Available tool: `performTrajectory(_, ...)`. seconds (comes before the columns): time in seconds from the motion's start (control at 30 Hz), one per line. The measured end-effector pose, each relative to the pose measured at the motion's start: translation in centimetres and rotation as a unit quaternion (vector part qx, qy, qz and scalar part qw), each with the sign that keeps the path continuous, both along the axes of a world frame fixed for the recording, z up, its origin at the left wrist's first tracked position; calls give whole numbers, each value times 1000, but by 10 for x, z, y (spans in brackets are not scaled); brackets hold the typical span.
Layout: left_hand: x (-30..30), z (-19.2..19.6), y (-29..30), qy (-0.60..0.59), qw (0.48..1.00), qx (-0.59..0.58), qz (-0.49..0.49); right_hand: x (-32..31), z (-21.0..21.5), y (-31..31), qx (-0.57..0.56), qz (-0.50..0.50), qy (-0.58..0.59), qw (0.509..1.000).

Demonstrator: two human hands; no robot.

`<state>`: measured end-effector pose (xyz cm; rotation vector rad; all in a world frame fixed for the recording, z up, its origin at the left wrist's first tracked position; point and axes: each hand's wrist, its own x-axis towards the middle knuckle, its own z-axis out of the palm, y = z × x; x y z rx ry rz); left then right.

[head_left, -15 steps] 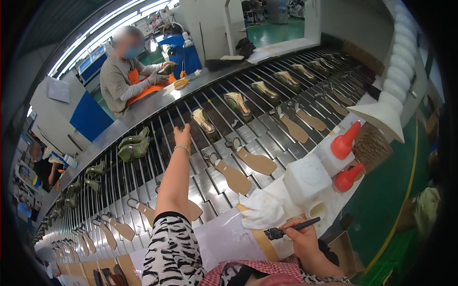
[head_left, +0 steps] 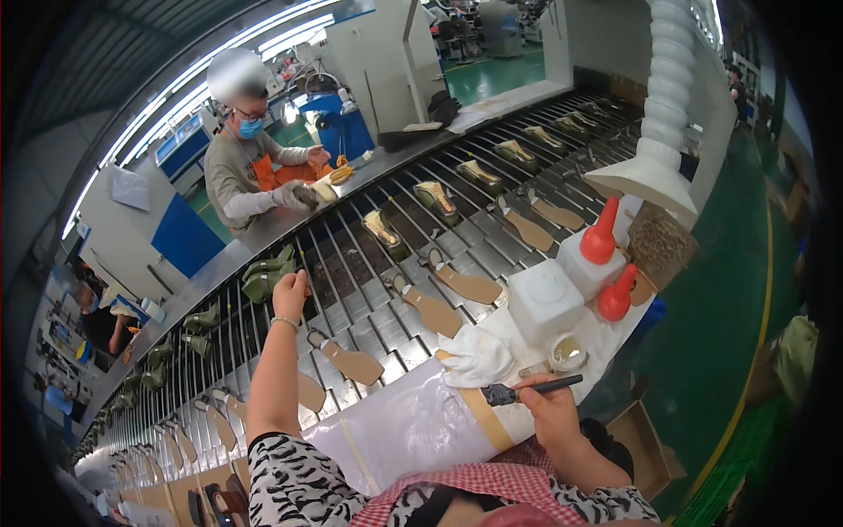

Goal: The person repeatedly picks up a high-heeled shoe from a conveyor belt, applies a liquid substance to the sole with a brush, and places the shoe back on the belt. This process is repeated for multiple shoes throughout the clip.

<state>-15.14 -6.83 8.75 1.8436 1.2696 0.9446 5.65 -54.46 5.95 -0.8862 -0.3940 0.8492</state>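
Over the conveyor, my left hand (head_left: 291, 296) has its fingers curled at the near right edge of a green shoe (head_left: 262, 286). The fingertips are partly hidden, and the shoe stands beside its mate on the rods. My right hand (head_left: 551, 413) grips the dark handle of a brush (head_left: 502, 394), its dark bristles pointing left above the worktop edge. A small cup (head_left: 567, 353) of pale content stands just beyond that hand, beside a crumpled white cloth (head_left: 479, 356). Flat tan soles (head_left: 349, 362) lie in a row on the conveyor's near side.
Several green shoes (head_left: 435, 202) sit along the conveyor's far side. A square white container (head_left: 544, 303) and red cone-topped bottles (head_left: 598, 235) stand to the right, under a ribbed white duct hood (head_left: 645, 180). Across the conveyor, a gloved co-worker (head_left: 255, 167) handles a shoe.
My left hand has moved left and nearer, from open space over the rods to the green shoe, and its fingers have curled. The brush stays in my right hand. The view has shifted.
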Motion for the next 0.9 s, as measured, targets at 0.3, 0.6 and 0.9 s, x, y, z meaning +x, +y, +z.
performTrajectory(0.3,-38,-4,-1,30,991,-111,-75,-15,0,-6,-7,-12,15,1000)
performTrajectory(0.6,5,-87,33,146,987,-58,23,-15,2,11,-30,4,-10,999)
performTrajectory(0.9,77,-116,60,429,895,93,78,-3,3,28,-131,-7,-43,990)
